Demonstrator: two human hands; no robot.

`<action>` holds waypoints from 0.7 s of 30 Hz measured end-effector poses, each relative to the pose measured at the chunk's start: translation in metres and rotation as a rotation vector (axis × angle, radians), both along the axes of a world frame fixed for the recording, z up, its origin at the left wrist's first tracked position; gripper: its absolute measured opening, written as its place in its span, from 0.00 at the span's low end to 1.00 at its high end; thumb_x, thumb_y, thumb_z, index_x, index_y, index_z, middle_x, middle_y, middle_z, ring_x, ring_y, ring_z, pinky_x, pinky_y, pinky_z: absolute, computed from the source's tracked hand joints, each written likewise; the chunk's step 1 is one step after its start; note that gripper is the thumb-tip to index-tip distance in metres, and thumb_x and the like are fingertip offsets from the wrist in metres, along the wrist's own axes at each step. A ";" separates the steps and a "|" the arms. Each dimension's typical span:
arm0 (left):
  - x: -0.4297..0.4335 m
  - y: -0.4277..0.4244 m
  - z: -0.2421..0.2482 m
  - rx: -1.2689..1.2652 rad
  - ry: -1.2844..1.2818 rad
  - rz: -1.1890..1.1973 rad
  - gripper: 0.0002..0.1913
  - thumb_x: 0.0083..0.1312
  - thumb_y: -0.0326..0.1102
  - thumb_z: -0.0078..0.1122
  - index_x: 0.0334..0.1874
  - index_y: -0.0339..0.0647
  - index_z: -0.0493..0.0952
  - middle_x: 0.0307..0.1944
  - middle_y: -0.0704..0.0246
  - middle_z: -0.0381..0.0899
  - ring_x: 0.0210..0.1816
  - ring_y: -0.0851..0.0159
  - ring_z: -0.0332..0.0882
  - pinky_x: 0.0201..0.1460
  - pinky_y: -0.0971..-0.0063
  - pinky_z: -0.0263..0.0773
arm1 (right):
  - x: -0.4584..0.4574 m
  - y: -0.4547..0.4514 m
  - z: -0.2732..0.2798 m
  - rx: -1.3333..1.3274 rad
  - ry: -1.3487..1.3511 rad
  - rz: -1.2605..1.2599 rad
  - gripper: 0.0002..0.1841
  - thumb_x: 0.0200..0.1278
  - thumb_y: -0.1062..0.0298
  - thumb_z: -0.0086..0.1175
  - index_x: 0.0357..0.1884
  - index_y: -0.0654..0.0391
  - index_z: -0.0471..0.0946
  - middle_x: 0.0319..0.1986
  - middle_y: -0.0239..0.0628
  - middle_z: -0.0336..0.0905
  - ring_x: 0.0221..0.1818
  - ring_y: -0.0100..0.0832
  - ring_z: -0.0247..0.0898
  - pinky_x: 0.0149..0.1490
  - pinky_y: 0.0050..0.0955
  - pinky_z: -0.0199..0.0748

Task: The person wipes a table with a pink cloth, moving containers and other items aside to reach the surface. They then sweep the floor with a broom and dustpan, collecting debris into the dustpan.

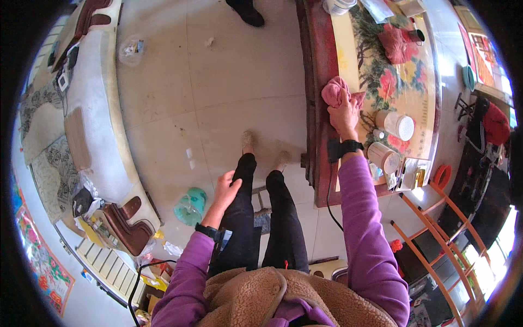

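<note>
My right hand grips a bunched pink cloth on the near edge of a low table with a flower-patterned top. A black strap and device sit on that wrist. My left hand hangs over my left knee with fingers apart and holds nothing. Two lidded jars, one upper and one lower, stand right of my right hand with a small white cap between them. Another pink cloth lies farther up the table beside a dark cup.
A tray with pens and small items sits at the table's lower corner. On the floor to my left stands a green plastic bin. A long sofa runs along the left. A wooden chair frame stands lower right. Another person's dark shoe shows above.
</note>
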State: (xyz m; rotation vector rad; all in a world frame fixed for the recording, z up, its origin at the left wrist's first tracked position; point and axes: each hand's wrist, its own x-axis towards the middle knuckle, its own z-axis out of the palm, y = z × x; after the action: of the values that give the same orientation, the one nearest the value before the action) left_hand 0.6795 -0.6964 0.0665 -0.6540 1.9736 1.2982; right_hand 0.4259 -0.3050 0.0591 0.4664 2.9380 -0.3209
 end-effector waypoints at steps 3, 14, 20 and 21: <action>0.029 -0.023 0.000 -0.216 -0.066 -0.062 0.29 0.65 0.43 0.65 0.66 0.39 0.69 0.63 0.51 0.69 0.58 0.55 0.77 0.60 0.63 0.73 | 0.041 -0.007 -0.004 -0.056 -0.035 -0.002 0.41 0.47 0.62 0.64 0.68 0.37 0.63 0.57 0.54 0.66 0.59 0.59 0.66 0.59 0.52 0.72; 0.125 -0.043 -0.013 -0.271 -0.151 0.173 0.27 0.64 0.43 0.62 0.62 0.34 0.71 0.56 0.49 0.76 0.56 0.50 0.77 0.60 0.61 0.73 | 0.184 0.009 -0.006 -0.143 -0.117 0.083 0.43 0.45 0.66 0.64 0.70 0.40 0.65 0.70 0.58 0.55 0.62 0.59 0.67 0.60 0.48 0.74; 0.190 -0.058 -0.039 -0.257 -0.169 0.232 0.30 0.62 0.47 0.62 0.61 0.32 0.72 0.58 0.49 0.76 0.63 0.49 0.72 0.66 0.60 0.67 | 0.065 0.024 -0.027 -0.202 0.025 -0.097 0.44 0.43 0.56 0.73 0.66 0.57 0.68 0.56 0.48 0.76 0.57 0.47 0.74 0.62 0.42 0.71; 0.203 -0.061 -0.043 -0.274 -0.194 0.266 0.30 0.61 0.47 0.62 0.61 0.32 0.73 0.58 0.48 0.76 0.62 0.49 0.72 0.65 0.60 0.68 | 0.044 0.023 -0.026 -0.147 0.088 -0.134 0.45 0.44 0.54 0.74 0.66 0.58 0.67 0.55 0.49 0.76 0.57 0.48 0.73 0.62 0.42 0.70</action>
State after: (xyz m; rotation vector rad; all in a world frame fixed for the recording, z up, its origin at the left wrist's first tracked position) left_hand 0.8827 -0.7573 0.0237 -1.1634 1.9674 1.0717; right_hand 0.4702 -0.2822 0.0332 0.6444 2.9446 -0.5841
